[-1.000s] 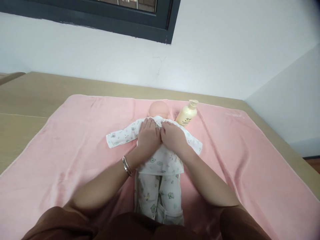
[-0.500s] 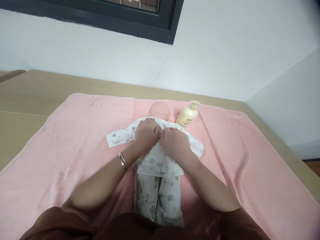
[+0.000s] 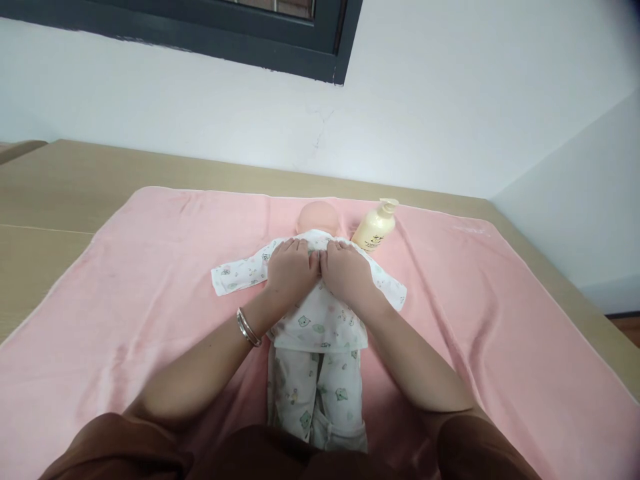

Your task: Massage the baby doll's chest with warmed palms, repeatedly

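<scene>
A baby doll lies stretched out on a pink blanket, its smooth head away from me; no facial features show. It wears a white patterned top and matching trousers, with both sleeves spread to the sides. My left hand rests flat on the upper left of the top, fingers pointing toward the head. Beside it, my right hand lies flat on the upper right. The two thumbs meet or nearly meet over the middle. Both hands are open and hide part of the top.
A cream pump bottle stands tilted in view, right of the doll's head. The pink blanket has folds on its right side and covers much of a wooden table. Behind are a white wall and a dark window frame.
My right hand has slid slightly up toward the doll's shoulder, and its fingers have straightened to lie flat. My left hand stays nearly in place. The doll and bottle keep their positions.
</scene>
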Available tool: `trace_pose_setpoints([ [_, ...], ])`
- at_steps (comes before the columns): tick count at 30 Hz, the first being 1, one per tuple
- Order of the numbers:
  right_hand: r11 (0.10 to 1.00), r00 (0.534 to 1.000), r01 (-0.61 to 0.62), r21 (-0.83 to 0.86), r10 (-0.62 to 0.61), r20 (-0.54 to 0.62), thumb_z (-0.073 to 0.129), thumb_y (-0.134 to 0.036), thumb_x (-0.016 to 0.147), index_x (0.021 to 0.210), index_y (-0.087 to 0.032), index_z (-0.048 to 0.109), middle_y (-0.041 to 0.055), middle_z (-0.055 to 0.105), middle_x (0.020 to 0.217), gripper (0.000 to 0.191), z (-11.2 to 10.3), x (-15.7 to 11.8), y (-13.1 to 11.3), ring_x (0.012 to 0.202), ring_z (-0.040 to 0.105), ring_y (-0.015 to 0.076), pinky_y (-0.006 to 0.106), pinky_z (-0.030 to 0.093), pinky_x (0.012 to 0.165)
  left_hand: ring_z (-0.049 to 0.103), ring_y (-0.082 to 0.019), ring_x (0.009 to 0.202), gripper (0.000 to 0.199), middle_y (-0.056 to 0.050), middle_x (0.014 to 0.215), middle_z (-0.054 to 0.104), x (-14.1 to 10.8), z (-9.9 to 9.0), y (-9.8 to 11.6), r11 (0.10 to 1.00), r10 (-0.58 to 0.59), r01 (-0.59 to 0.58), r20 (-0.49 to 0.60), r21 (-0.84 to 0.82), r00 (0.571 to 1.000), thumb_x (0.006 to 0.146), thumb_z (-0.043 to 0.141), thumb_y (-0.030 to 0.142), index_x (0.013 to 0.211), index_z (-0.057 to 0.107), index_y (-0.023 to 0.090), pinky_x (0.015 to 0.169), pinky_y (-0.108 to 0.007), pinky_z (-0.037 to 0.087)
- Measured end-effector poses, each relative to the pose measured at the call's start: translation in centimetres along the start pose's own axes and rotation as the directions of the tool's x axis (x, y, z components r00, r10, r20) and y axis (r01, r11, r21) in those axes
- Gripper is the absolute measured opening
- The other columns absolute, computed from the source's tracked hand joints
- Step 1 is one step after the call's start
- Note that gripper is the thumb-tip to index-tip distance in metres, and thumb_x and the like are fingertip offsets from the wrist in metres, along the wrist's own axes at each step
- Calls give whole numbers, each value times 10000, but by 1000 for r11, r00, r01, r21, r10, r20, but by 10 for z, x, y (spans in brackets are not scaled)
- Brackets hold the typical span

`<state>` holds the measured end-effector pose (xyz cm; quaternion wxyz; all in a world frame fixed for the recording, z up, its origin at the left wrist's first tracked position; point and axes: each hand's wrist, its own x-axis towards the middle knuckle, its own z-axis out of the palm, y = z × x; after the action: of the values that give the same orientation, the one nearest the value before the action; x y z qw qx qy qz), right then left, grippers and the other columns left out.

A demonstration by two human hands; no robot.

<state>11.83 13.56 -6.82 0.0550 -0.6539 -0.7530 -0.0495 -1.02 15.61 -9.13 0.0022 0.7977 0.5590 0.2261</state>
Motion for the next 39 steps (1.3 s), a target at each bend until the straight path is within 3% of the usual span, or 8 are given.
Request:
trace_pose_setpoints([
  [12,1000,996,-10,-19,9,-90,295,-201,1000,1035,-60,656,195,720,1002,389,9,0,-7,989,641,302,383,441,924,653,-307,1084,319,-156,1068,730,2,0,-1,999,-17,17,15,-28,1000,975,400,293,1043,663,125,981,-440,505],
  [18,995,998,-48,88,50,-23,325,-270,1010,1094,-73,642,178,717,1093,382,6,9,4,1098,628,293,367,429,984,577,-339,1294,461,-237,1315,647,-9,1,9,997,-1,-4,63,71,998,996,344,283,1281,581,8,1094,-472,443],
  [22,990,997,-77,114,75,29,294,-304,1031,1110,-74,637,183,712,1124,420,6,13,6,1120,629,290,372,430,1000,546,-347,1342,472,-252,1374,607,-18,0,15,995,20,-28,82,98,996,976,364,237,1349,541,7,1123,-500,415],
  [27,994,1000,-23,108,24,-14,281,-266,1029,1176,-48,603,198,691,1192,415,6,3,0,1209,584,314,406,404,1073,509,-307,1380,459,-201,1413,592,-1,-2,-1,999,-6,12,126,-41,992,995,362,298,1332,559,56,1142,-460,426],
  [32,976,1000,-17,216,18,-5,344,-274,1011,1214,-94,593,161,676,1249,368,-1,-4,-2,1221,574,283,365,440,1018,642,-265,1165,360,-151,1245,689,17,-5,-21,989,27,1,190,-146,981,995,381,328,1158,636,131,1032,-421,511],
  [35,960,997,-73,270,72,12,349,-290,1005,1156,-138,615,136,686,1221,341,-1,3,3,1171,592,263,351,451,969,636,-289,1150,378,-177,1200,693,9,-9,-13,997,41,-30,166,-71,985,998,362,309,1153,630,90,1022,-445,505],
  [39,941,985,-170,293,161,54,335,-380,1015,1115,-132,625,152,700,1158,395,3,13,8,1119,612,283,377,459,943,563,-342,1294,432,-249,1325,625,-5,-14,3,996,29,-42,163,76,986,992,364,264,1245,593,-1,1107,-472,443],
])
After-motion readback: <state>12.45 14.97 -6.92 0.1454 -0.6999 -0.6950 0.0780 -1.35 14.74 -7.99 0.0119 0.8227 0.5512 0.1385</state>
